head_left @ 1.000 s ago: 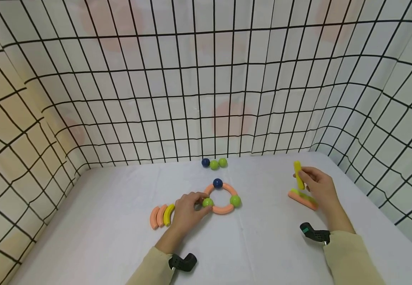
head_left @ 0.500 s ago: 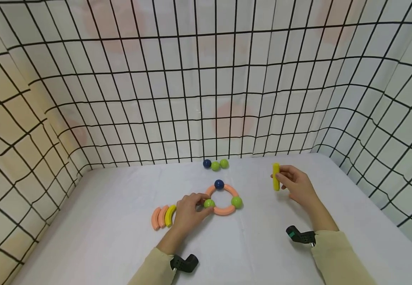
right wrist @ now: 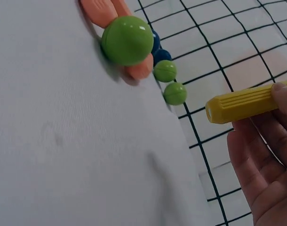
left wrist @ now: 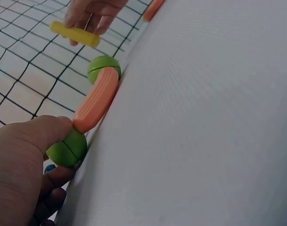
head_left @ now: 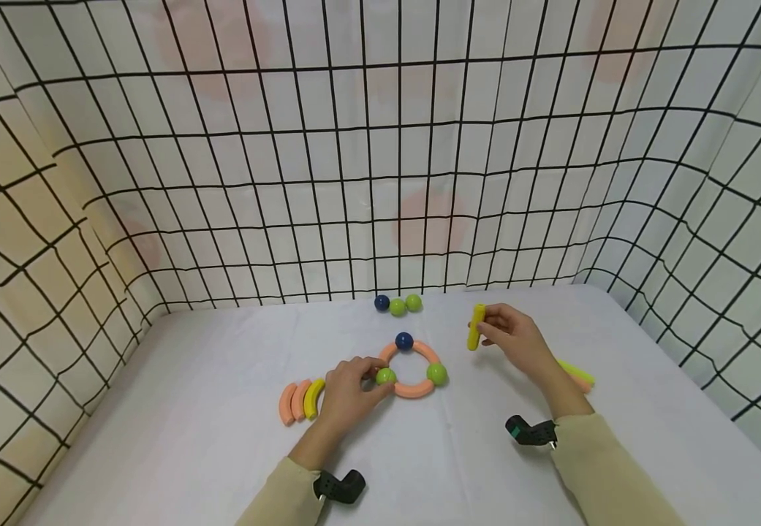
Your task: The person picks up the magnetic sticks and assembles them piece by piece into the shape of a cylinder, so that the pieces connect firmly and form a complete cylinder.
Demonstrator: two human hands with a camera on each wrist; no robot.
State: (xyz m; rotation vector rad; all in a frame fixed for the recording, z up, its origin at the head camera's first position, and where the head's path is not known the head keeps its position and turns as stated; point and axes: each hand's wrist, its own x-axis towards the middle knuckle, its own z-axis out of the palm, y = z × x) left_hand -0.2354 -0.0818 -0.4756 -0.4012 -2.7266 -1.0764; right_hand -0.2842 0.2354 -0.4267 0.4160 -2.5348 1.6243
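Observation:
A ring of three curved orange pieces (head_left: 414,390) and three balls lies mid-table in the head view. Its dark blue ball (head_left: 404,341) is at the far side, and a green ball (head_left: 437,374) sits on the right. My left hand (head_left: 347,391) pinches the ring's left green ball (left wrist: 69,149) between thumb and fingers. To the right of the ring, my right hand (head_left: 515,340) holds a yellow ribbed rod (right wrist: 244,104) between thumb and fingers, raised over the table. One pale end of the rod faces the right wrist camera.
Left of my left hand lie two curved orange pieces (head_left: 292,403) and a curved yellow piece (head_left: 313,399). Behind the ring sit a dark blue ball (head_left: 381,302) and two green balls (head_left: 405,305). A yellow-green rod (head_left: 576,371) lies beside my right forearm. Black-lined netting (head_left: 419,183) surrounds the table.
My right hand has carried the yellow rod leftward from the rods at the right, toward the ring. My left hand stays on the green ball.

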